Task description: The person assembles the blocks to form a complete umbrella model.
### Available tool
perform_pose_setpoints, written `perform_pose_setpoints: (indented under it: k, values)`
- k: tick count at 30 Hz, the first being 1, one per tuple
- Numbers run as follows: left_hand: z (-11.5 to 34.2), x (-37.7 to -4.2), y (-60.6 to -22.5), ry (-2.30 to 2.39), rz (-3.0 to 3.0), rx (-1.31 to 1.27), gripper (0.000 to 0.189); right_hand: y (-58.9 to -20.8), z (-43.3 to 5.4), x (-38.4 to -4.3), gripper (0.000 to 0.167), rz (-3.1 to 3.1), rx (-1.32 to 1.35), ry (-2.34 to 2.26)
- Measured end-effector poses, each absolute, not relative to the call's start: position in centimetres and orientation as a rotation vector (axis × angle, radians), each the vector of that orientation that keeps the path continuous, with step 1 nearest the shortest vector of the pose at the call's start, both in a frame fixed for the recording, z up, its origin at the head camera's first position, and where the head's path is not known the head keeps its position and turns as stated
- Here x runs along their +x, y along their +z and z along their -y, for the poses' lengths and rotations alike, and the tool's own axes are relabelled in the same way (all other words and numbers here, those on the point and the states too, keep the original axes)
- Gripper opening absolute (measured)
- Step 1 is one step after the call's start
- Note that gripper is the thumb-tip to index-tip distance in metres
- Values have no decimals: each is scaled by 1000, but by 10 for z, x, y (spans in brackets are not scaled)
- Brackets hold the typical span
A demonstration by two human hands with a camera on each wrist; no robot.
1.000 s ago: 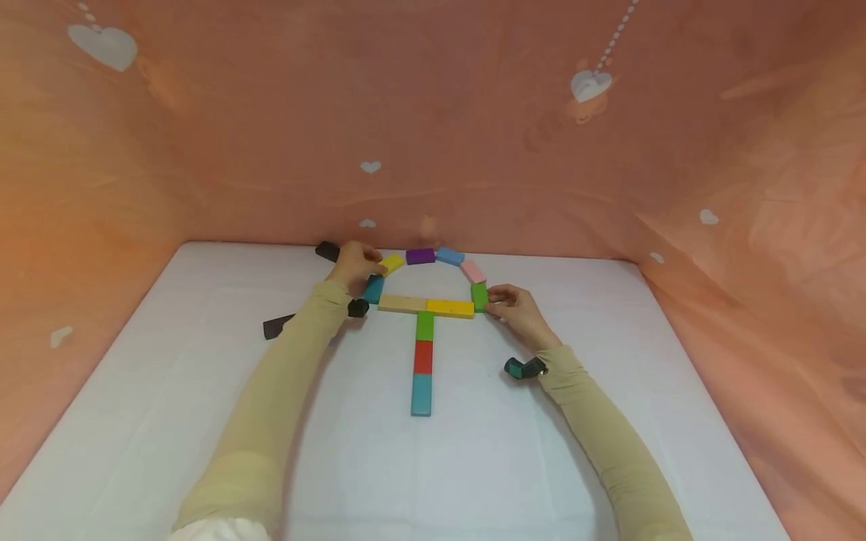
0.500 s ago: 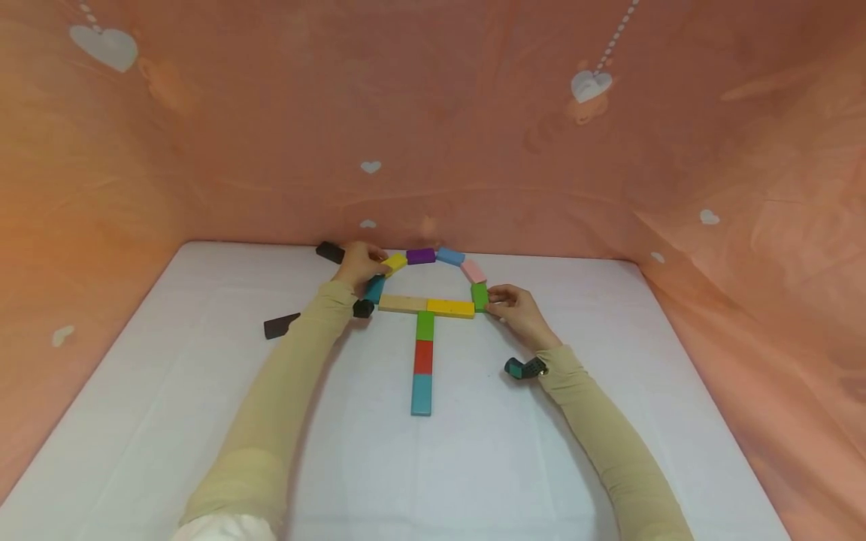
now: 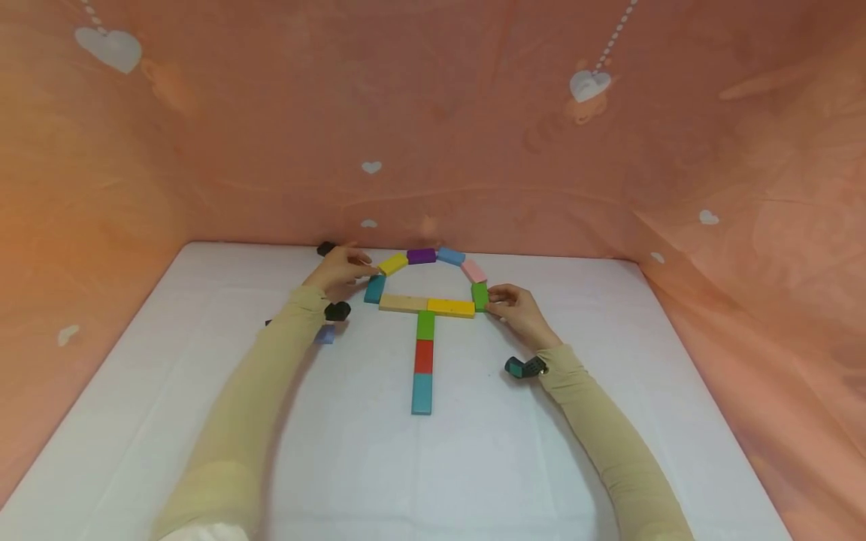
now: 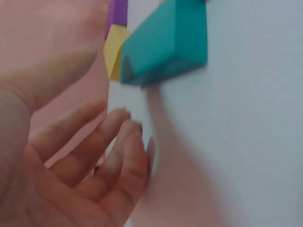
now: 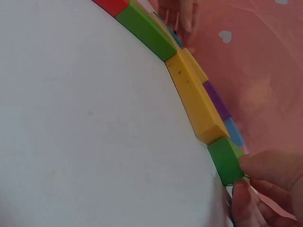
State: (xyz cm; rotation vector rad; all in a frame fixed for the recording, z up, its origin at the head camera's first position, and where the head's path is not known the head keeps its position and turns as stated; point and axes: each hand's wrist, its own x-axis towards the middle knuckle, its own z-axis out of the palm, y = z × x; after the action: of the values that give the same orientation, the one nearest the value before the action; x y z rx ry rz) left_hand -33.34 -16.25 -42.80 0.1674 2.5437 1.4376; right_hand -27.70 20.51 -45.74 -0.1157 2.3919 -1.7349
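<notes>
My left hand has its fingers apart and loosely bent beside the left end of an arc of coloured blocks. A teal block stands just past its fingertips, and a yellow block lies behind that; nothing is between the thumb and fingers. On the other side, my right hand rests its thumb and fingertips on the outer side of a green block at the arc's right end. Purple, light blue and pink blocks make up the rest of the arc.
A tan block and a golden yellow block form a bar across the arc's base. From its middle a column of green, red and blue blocks runs toward me. A black piece lies behind the left hand.
My left hand has let go of the yellow block and drawn back to the left, uncovering the teal block. A lavender-blue piece now shows beside the left sleeve. My right hand has stayed put.
</notes>
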Motion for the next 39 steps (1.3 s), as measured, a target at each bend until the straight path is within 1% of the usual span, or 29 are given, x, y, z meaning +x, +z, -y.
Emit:
perform_pose_setpoints:
  k: [5, 11, 28, 39]
  values:
    - [180, -325, -430, 1445, -2400, 238, 56, -458, -205, -278, 40, -2395, -122, -1731]
    - [184, -321, -435, 1417, -2381, 346, 64, -457, -206, -279, 40, -2406, -98, -1711]
    - [176, -322, -431, 1412, -2354, 295, 64, -456, -205, -278, 42, -2407, -80, -1696]
    - [176, -325, -431, 1471, -2310, 253, 67, -456, -204, -280, 41, -2386, -98, -1723]
